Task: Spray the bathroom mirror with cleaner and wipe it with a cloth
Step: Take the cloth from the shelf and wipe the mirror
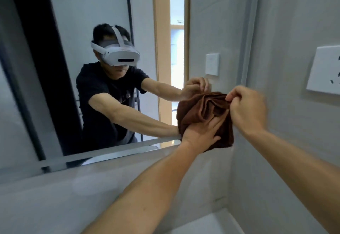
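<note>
A brown cloth (204, 110) is bunched against the lower right corner of the bathroom mirror (92, 22). My left hand (200, 132) lies flat on the cloth with straight fingers, pressing it to the glass. My right hand (246, 108) pinches the cloth's upper right edge between curled fingers and thumb. The mirror reflects a person in a headset with both arms reaching to the cloth. No spray bottle is in view.
A white wall socket (323, 71) sits on the grey right wall, close to my right hand. A ledge (110, 152) runs under the mirror. A pale sink surface (211, 222) shows at the bottom. A doorway appears in the reflection.
</note>
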A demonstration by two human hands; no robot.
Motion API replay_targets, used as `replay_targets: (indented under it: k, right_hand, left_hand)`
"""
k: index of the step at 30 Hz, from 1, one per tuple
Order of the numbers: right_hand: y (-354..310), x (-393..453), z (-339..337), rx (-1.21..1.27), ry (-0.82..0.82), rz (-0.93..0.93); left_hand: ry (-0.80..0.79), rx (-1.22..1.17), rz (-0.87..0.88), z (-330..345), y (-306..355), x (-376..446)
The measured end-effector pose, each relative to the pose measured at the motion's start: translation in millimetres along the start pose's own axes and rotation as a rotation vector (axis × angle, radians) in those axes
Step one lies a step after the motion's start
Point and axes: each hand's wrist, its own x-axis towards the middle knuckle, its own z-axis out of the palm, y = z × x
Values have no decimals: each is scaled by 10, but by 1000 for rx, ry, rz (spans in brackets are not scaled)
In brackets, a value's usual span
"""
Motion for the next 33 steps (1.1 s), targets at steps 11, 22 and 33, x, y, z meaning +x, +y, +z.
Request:
replay_targets:
  k: [11,22,33]
  right_hand:
    - [-1624,-717,485,315,-61,-401]
    - [-3194,-1143,989,641,-222,-727]
    - [-3258,-948,980,821,-260,-707]
  left_hand:
    - [103,120,-130,-293,-1544,-2072]
    - [260,327,-602,-691,-3001,-4248]
    - [420,254,-841,-968,-2940,-3451]
